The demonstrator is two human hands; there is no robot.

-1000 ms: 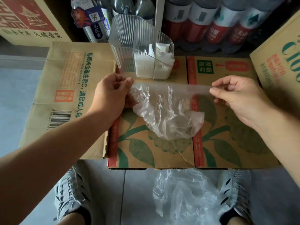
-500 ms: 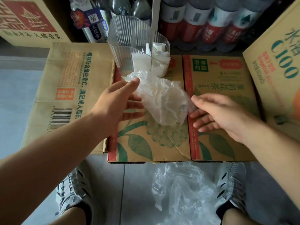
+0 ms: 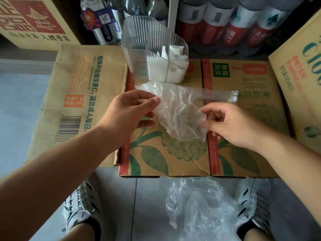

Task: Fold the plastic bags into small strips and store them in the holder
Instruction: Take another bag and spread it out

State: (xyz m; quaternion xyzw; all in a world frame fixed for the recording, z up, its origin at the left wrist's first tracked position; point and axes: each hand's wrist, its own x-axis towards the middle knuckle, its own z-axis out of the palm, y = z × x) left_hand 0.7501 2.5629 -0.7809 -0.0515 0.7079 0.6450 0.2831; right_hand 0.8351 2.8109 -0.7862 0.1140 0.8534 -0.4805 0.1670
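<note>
Fingers (image 3: 153, 101) of your left hand (image 3: 128, 112) and right hand (image 3: 229, 124) pinch the crumpled plastic bag (image 3: 178, 115); smooth it flat on the cardboard box (image 3: 173, 153) before folding

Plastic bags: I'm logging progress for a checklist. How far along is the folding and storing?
Done: white folded strips stand in the clear holder. In hand: one crumpled bag over the cardboard box, pinched by the left hand and the right hand, not yet a strip. Left: fold and store it, then the loose bags on the floor.
</note>
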